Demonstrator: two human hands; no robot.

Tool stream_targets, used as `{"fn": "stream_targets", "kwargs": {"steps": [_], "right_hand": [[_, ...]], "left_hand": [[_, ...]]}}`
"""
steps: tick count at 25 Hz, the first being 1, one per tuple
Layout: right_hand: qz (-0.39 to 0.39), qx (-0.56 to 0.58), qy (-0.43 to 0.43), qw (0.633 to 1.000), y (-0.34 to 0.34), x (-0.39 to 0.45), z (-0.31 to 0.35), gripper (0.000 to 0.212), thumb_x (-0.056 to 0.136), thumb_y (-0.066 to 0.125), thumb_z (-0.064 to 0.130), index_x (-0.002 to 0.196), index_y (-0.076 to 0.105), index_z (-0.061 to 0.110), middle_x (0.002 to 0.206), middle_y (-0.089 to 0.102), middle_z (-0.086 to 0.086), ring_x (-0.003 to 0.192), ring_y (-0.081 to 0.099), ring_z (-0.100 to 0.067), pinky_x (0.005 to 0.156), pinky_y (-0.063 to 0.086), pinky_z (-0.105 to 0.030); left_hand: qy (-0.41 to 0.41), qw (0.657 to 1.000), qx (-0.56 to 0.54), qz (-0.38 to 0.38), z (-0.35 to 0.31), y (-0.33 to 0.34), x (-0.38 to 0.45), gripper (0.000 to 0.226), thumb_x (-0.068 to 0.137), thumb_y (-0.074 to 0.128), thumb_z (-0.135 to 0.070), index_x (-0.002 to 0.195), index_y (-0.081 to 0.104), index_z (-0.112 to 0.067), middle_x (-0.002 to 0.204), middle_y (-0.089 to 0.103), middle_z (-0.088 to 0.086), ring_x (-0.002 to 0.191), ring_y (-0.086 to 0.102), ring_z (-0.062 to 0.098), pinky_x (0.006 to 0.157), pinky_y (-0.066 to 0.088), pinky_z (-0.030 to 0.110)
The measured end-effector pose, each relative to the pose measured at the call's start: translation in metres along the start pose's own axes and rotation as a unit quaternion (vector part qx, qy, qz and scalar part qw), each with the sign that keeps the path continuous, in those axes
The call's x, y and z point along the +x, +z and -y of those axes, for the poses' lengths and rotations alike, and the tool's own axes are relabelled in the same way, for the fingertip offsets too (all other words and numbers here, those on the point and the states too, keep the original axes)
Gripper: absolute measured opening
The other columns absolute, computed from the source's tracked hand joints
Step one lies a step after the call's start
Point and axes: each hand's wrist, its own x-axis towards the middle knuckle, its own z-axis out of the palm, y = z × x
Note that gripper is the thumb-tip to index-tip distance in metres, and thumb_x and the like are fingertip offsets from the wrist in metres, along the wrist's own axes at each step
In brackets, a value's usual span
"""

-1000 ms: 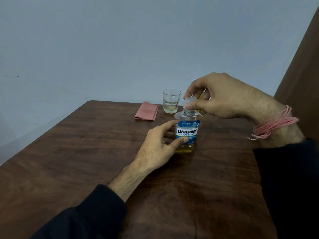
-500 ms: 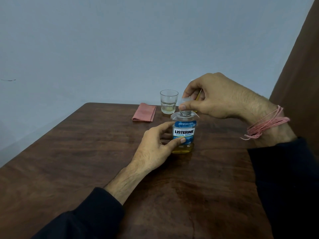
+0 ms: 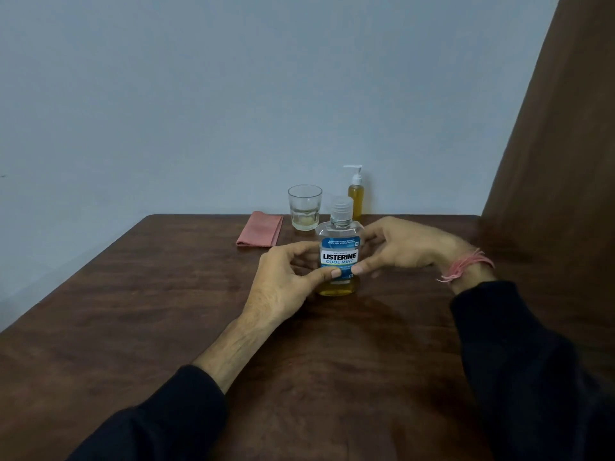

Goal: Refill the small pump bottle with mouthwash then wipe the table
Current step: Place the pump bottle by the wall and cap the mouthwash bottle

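The Listerine bottle (image 3: 339, 257) stands capped at bench (image 3: 133, 311) centre, amber mouthwash low inside. Left hand (image 3: 286, 281) at its 9 o'clock and right hand (image 3: 399, 247) at 3 o'clock pinch its label. At 12 o'clock: amber-filled pump bottle (image 3: 356, 194), near-empty glass (image 3: 305, 207), folded pink cloth (image 3: 260, 233).

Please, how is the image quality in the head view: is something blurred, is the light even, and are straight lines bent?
Head view: the light is dim and even, without glare. The right hand is a little motion-blurred, while the bottle label reads sharply. The pump bottle and glass look softer. The table edges splay from the wide lens.
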Motion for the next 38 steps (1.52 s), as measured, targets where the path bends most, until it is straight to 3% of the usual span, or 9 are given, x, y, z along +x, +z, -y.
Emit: {"fn": "stream_targets", "kwargs": {"steps": [4, 8, 10, 13, 19, 25, 31, 35, 38], "right_hand": [[-0.113, 0.115, 0.021, 0.987, -0.009, -0.002, -0.056, 0.034, 0.094, 0.084, 0.009, 0.125, 0.074, 0.017, 0.117, 0.079, -0.012, 0.096, 0.082, -0.026, 0.082, 0.070, -0.036], [-0.258, 0.206, 0.047, 0.943, -0.008, -0.004, -0.098, 0.048, 0.094, 0.083, 0.003, 0.139, 0.069, 0.012, 0.122, 0.074, -0.009, 0.096, 0.081, -0.026, 0.079, 0.070, -0.038], [-0.332, 0.207, 0.052, 0.919, -0.005, 0.002, -0.112, 0.046, 0.094, 0.083, 0.003, 0.137, 0.070, 0.012, 0.123, 0.074, -0.006, 0.093, 0.080, -0.025, 0.076, 0.070, -0.040], [-0.406, 0.162, 0.058, 0.898, -0.012, 0.018, -0.128, 0.044, 0.094, 0.085, 0.009, 0.136, 0.073, 0.015, 0.111, 0.072, 0.009, 0.080, 0.076, -0.016, 0.054, 0.062, -0.024], [-0.417, 0.091, 0.074, 0.901, -0.048, 0.061, -0.149, 0.039, 0.091, 0.088, 0.011, 0.129, 0.078, 0.013, 0.098, 0.072, 0.015, 0.087, 0.063, 0.007, 0.065, 0.041, -0.002], [-0.434, 0.118, 0.074, 0.890, -0.070, 0.102, -0.170, 0.042, 0.091, 0.088, 0.009, 0.132, 0.078, 0.012, 0.107, 0.074, 0.007, 0.104, 0.070, -0.012, 0.087, 0.047, -0.017], [-0.421, 0.146, 0.071, 0.892, -0.078, 0.117, -0.183, 0.044, 0.091, 0.088, 0.007, 0.133, 0.076, 0.010, 0.108, 0.073, 0.005, 0.088, 0.067, 0.000, 0.078, 0.046, -0.009], [-0.424, 0.143, 0.082, 0.891, -0.077, 0.115, -0.179, 0.041, 0.091, 0.087, 0.005, 0.131, 0.077, 0.010, 0.120, 0.080, -0.003, 0.109, 0.073, -0.015, 0.097, 0.053, -0.025], [-0.434, 0.144, 0.087, 0.885, -0.074, 0.110, -0.176, 0.042, 0.092, 0.086, 0.006, 0.133, 0.077, 0.009, 0.127, 0.080, -0.007, 0.109, 0.070, -0.015, 0.102, 0.055, -0.029]], "left_hand": [[-0.004, 1.000, 0.011, -0.011, -0.009, 0.047, 0.038, 0.049, 0.081, 0.105, -0.031, 0.125, 0.085, -0.026, 0.105, 0.088, -0.017, 0.097, 0.082, -0.008, 0.090, 0.068, 0.019], [-0.006, 0.999, 0.039, 0.026, -0.025, 0.104, 0.086, 0.058, 0.088, 0.100, -0.018, 0.142, 0.078, -0.020, 0.126, 0.086, -0.007, 0.113, 0.083, 0.006, 0.099, 0.071, 0.041], [0.002, 0.998, 0.062, 0.030, -0.029, 0.124, 0.106, 0.060, 0.091, 0.098, -0.016, 0.146, 0.075, -0.020, 0.132, 0.085, -0.005, 0.120, 0.081, 0.009, 0.107, 0.067, 0.041], [0.003, 0.996, 0.075, 0.039, -0.026, 0.145, 0.135, 0.061, 0.095, 0.094, -0.013, 0.151, 0.072, -0.020, 0.139, 0.082, -0.004, 0.128, 0.078, 0.011, 0.115, 0.062, 0.041], [-0.003, 0.997, 0.071, 0.022, -0.012, 0.169, 0.184, 0.062, 0.098, 0.090, -0.011, 0.155, 0.068, -0.020, 0.147, 0.078, -0.003, 0.137, 0.074, 0.015, 0.120, 0.059, 0.045], [-0.017, 0.998, 0.065, -0.007, -0.002, 0.188, 0.224, 0.062, 0.099, 0.089, -0.011, 0.156, 0.067, -0.022, 0.152, 0.075, -0.003, 0.139, 0.073, 0.021, 0.104, 0.068, 0.053], [-0.023, 0.997, 0.066, -0.021, 0.003, 0.195, 0.240, 0.062, 0.098, 0.090, -0.012, 0.155, 0.068, -0.023, 0.151, 0.075, -0.003, 0.140, 0.072, 0.019, 0.115, 0.063, 0.048], [-0.023, 0.997, 0.065, -0.033, 0.003, 0.200, 0.235, 0.059, 0.099, 0.088, -0.009, 0.154, 0.070, -0.024, 0.150, 0.076, -0.003, 0.140, 0.073, 0.018, 0.118, 0.059, 0.046], [-0.023, 0.997, 0.066, -0.023, -0.004, 0.198, 0.232, 0.060, 0.100, 0.086, -0.008, 0.155, 0.068, -0.024, 0.152, 0.075, -0.003, 0.141, 0.072, 0.019, 0.118, 0.060, 0.048]]}}
